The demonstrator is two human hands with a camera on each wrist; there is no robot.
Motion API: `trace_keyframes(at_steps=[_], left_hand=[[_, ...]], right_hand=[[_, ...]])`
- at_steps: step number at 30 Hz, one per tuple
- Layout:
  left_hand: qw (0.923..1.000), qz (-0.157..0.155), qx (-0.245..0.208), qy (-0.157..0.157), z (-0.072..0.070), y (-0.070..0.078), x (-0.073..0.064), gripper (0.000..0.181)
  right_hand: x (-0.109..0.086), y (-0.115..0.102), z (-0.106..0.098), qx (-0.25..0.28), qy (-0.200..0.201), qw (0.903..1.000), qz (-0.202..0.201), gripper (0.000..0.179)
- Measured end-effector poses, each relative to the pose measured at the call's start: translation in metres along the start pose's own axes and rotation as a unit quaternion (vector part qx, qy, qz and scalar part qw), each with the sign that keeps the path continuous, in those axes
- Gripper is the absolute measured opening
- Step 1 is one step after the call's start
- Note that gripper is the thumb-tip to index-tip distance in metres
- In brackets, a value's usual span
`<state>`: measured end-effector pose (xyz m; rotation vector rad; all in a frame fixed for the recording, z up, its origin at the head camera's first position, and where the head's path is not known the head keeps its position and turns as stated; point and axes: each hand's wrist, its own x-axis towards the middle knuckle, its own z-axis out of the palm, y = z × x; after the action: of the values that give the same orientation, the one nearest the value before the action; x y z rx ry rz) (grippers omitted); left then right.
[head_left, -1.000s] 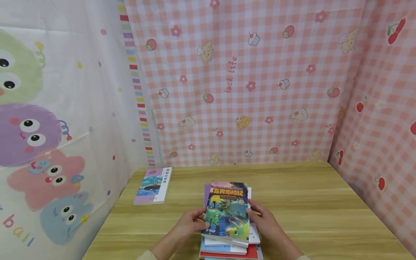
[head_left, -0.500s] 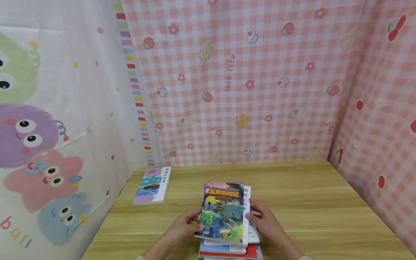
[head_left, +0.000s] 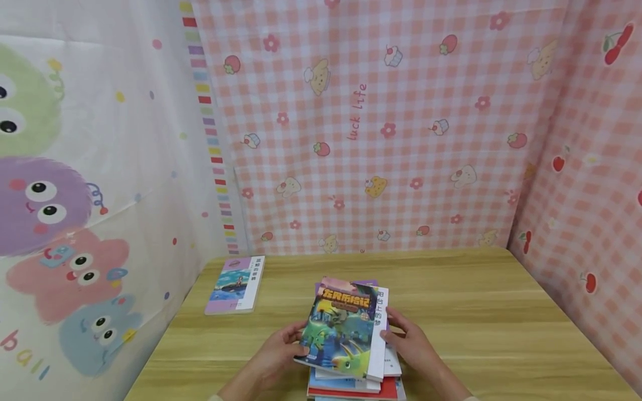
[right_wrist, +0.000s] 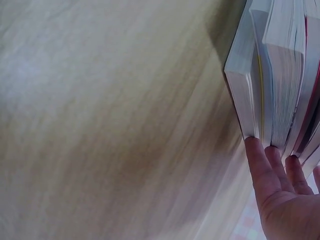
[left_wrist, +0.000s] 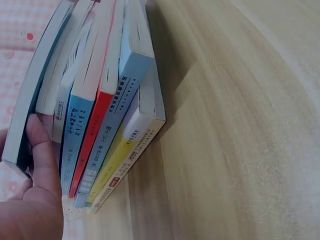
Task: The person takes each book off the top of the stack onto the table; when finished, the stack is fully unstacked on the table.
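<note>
In the head view, a comic book (head_left: pixel 341 328) with green dinosaurs on its cover lies slanted across the top of a book stack (head_left: pixel 346 384). My left hand (head_left: pixel 278 348) pinches its lower left corner, thumb on the cover. The left wrist view shows this book (left_wrist: pixel 37 85) tilted away from the spines below, the hand (left_wrist: pixel 37 185) gripping its edge. Directly under it, a white-edged book (head_left: pixel 378 340) shows along the right. My right hand (head_left: pixel 413 340) rests against the stack's right side. Its outstretched fingers (right_wrist: pixel 262 167) touch several book edges in the right wrist view.
A purple and white book (head_left: pixel 236 285) with a sea picture lies at the table's back left. The wooden table (head_left: pixel 466 301) meets a pink checked curtain (head_left: pixel 426 156) behind and a cartoon-printed white curtain (head_left: pixel 150 167) on the left.
The comic book has slid left and turned slightly with my left hand, baring the white strip and title of the book beneath. My right hand has stayed at the stack's right side.
</note>
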<state>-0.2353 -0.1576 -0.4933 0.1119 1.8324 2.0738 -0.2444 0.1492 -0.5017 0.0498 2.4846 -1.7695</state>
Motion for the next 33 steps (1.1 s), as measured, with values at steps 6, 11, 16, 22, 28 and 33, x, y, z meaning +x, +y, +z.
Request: trace_keyframes(at_steps=[6, 11, 16, 22, 28, 33], left_hand=[[0.9988, -0.005, -0.048, -0.010, -0.006, -0.001, -0.003, 0.075], [0.9975, -0.001, -0.069, -0.012, -0.010, -0.001, -0.006, 0.075], [0.9972, 0.008, -0.074, -0.004, -0.016, -0.002, -0.008, 0.073], [0.9963, 0.012, -0.080, 0.027, -0.029, 0.002, -0.007, 0.072], [0.9944, 0.029, -0.084, 0.058, -0.044, 0.017, -0.001, 0.071], [0.9898, 0.044, -0.087, 0.105, -0.057, 0.031, 0.006, 0.066]], right_hand=[[-0.002, 0.001, 0.000, 0.006, 0.004, 1.0000, -0.007, 0.056], [-0.001, 0.001, 0.000, 0.009, 0.001, 0.9999, -0.006, 0.056], [-0.002, 0.003, 0.000, 0.016, -0.001, 0.9999, -0.003, 0.056], [-0.003, 0.003, 0.000, 0.032, -0.004, 0.9994, -0.008, 0.055], [-0.004, 0.002, 0.000, 0.044, -0.008, 0.9990, -0.003, 0.056], [-0.002, 0.002, 0.001, 0.033, -0.006, 0.9994, -0.003, 0.056]])
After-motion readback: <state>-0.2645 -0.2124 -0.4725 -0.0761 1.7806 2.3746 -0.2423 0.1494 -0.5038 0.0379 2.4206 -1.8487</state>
